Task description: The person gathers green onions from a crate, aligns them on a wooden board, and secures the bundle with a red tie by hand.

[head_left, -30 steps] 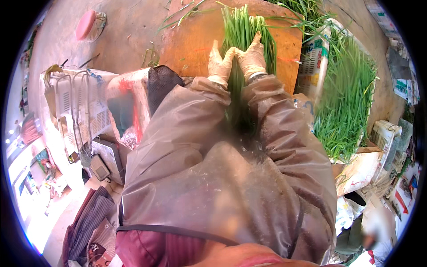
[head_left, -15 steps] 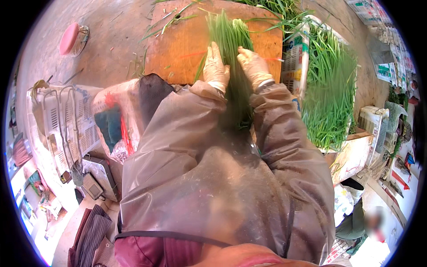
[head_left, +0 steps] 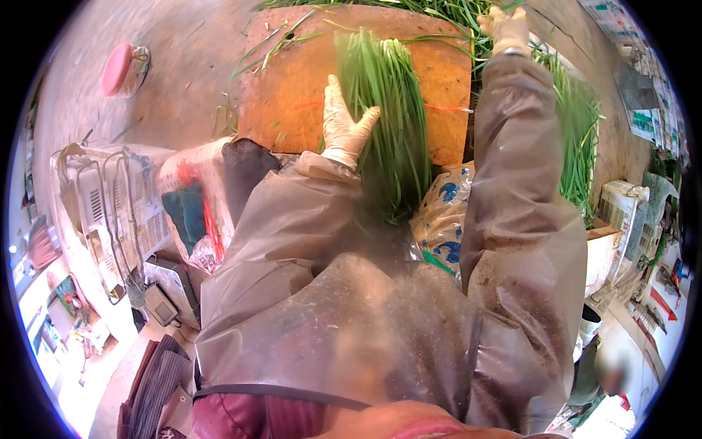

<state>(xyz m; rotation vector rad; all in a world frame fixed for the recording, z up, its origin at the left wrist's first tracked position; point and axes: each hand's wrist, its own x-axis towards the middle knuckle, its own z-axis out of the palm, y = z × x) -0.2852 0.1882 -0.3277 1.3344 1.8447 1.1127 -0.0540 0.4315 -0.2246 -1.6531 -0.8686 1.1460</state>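
A thick bunch of long green chives (head_left: 395,117) lies lengthwise on an orange-brown wooden board (head_left: 281,88), its near part hanging over the board's front edge. A thin red tie (head_left: 447,109) passes beneath it and shows on both sides. My left hand (head_left: 345,124), in a pale glove, rests along the bunch's left side, fingers stretched and thumb spread onto the leaves. My right hand (head_left: 506,31), gloved alike, reaches out to the far right beside loose chives (head_left: 479,44) at the board's back corner. Its fingers are apart, and nothing shows in them.
A crate heaped with chives (head_left: 578,132) stands at the right, partly behind my right arm. A patterned plastic bag (head_left: 446,205) sits below the board. To the left are a pink stool (head_left: 117,69), a white crate (head_left: 95,194) and a bundle with red string (head_left: 208,219).
My right hand has left the bunch's right side and reached away to the far right. My left hand stays at the bunch, its thumb now spread wider over the leaves.
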